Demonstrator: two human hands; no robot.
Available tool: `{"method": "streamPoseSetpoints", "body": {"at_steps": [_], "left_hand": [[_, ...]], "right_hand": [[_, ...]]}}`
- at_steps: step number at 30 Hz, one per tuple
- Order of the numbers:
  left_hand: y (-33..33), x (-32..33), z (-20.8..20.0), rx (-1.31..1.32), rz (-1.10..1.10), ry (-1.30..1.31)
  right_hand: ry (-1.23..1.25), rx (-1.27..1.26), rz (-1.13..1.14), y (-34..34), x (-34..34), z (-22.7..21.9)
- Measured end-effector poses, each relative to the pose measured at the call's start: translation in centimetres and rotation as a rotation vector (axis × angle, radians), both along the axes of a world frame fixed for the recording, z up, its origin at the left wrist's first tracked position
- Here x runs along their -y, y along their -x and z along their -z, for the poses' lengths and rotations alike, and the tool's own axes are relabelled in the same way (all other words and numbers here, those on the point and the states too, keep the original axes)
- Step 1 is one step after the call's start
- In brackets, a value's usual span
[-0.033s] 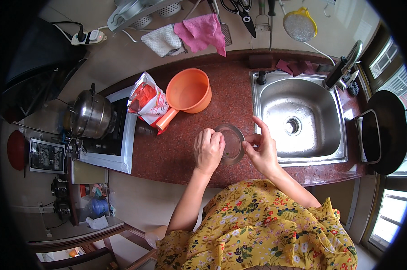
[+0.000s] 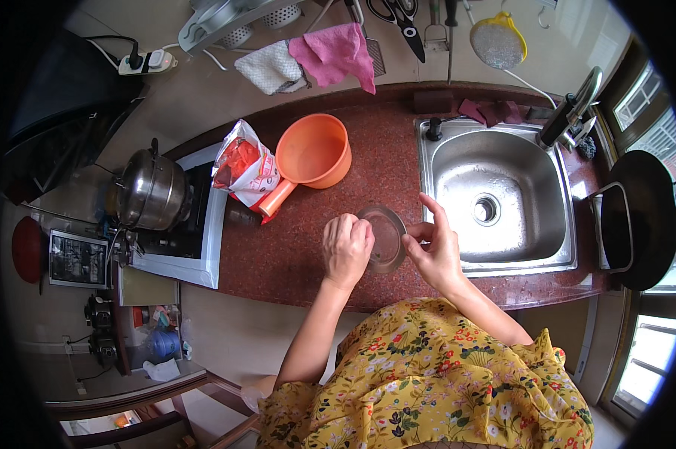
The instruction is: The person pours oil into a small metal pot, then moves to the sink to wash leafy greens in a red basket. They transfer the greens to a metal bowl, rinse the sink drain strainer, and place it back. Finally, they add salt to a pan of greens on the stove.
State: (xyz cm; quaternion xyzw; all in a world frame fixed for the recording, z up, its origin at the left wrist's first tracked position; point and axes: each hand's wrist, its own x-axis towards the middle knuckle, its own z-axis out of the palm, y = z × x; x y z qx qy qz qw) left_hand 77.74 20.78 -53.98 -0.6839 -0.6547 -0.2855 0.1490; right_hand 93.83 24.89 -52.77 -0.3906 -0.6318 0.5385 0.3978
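Note:
A round disc [image 2: 385, 241] with a flat metal rim and a see-through middle, perhaps a sink strainer, is tilted over the red-brown counter in front of me. My left hand [image 2: 347, 251] is closed at its left edge, with curled fingers hiding whatever they pinch there. On the opposite side, my right hand [image 2: 436, 251] grips the rim between thumb and bent fingers while the index finger points up and away. Beyond my hands, an orange dipper [image 2: 315, 150] stands upright on the counter, its handle toward the near left. An opened white and red bag [image 2: 246, 166] leans beside it.
At the right is a steel sink [image 2: 499, 198] with a faucet [image 2: 572, 112] at its far corner. A dark wok [image 2: 633, 217] stands farther right. On the left, a steel pot [image 2: 152, 189] sits on the stove. Cloths [image 2: 334, 56] and utensils hang along the wall.

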Motion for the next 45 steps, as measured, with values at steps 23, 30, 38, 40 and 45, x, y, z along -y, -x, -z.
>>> {"method": "streamPoseSetpoints", "body": {"at_steps": [23,30,38,40,45], "left_hand": [[1.3,0.2,0.2,0.336,0.047,-0.087],[2.3,0.3,1.2,0.336,0.020,-0.042],[1.9,-1.0,2.4,0.388,-0.035,-0.052],[1.8,-1.3,2.6,0.389,-0.040,-0.055],[1.8,-1.5,3.2,0.419,-0.053,-0.076]], "right_hand": [[0.030,-0.035,0.038,0.3,-0.7,0.6],[-0.064,0.024,-0.017,1.8,-0.9,0.1],[-0.137,0.105,-0.002,2.4,-0.6,-0.5],[-0.144,0.109,0.000,2.4,-0.5,-0.6],[-0.155,0.106,-0.001,2.7,-0.5,-0.6]]}}
